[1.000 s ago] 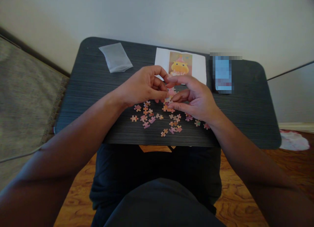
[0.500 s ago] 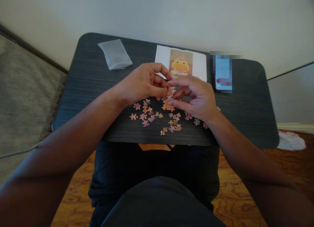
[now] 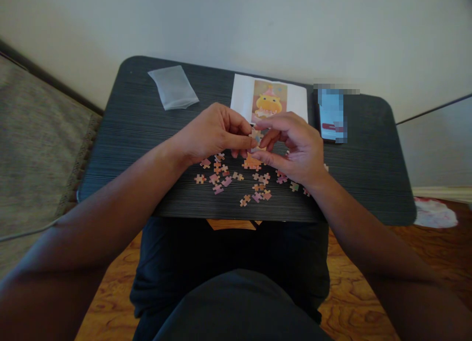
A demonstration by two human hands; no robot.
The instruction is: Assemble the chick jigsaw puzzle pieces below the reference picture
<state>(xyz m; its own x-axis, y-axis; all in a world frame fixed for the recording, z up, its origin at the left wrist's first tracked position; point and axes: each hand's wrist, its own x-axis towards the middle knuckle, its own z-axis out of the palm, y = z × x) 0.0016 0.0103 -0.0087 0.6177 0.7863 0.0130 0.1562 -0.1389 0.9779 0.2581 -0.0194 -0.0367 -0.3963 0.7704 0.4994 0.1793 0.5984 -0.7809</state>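
Over the middle of a small dark table (image 3: 129,134), my left hand (image 3: 210,134) and my right hand (image 3: 298,146) meet fingertip to fingertip. Both pinch small joined puzzle pieces (image 3: 255,136) held just above the tabletop. Several loose pink and orange puzzle pieces (image 3: 236,181) lie scattered under and in front of the hands. A white sheet with a picture of a yellow duck-like figure (image 3: 267,102) lies just beyond the hands.
A clear plastic bag (image 3: 173,87) lies at the table's back left. A phone-like object with a blurred screen (image 3: 332,115) sits at the back right. A pale wall runs behind the table. My dark-clothed lap is below the front edge, over wooden floor (image 3: 368,306).
My hands stay together on the pieces; the fingers have closed in slightly tighter and shifted a little lower over the table. The view itself has shifted slightly.
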